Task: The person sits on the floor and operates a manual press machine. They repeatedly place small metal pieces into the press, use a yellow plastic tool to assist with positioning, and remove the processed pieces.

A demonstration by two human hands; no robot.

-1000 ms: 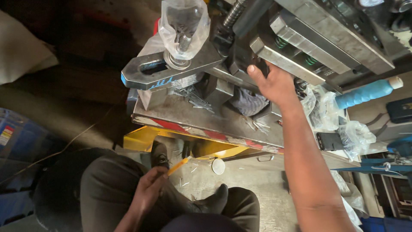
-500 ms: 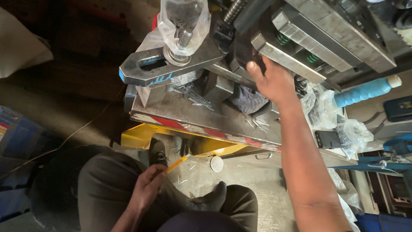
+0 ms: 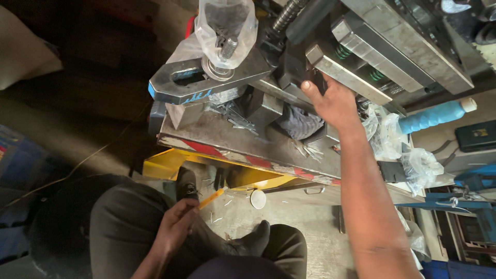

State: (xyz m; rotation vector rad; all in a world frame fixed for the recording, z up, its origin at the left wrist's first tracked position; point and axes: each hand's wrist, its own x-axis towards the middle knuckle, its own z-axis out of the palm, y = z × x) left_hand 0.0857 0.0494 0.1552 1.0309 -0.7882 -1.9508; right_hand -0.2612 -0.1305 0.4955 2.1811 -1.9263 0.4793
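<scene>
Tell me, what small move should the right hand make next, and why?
Probably draw its fingers back from the press. The right hand rests in among the heavy steel blocks, while the left hand waits low holding a yellow stick.

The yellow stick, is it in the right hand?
No, the left hand holds the yellow stick; the right hand rests on the metal machine.

Two hands: left (image 3: 175,227), right (image 3: 336,103). One orange pencil (image 3: 212,198), one slotted steel clamp (image 3: 206,82), one blue-wrapped handle (image 3: 434,114), one white cap (image 3: 257,199), two shoes (image 3: 187,183).
</scene>
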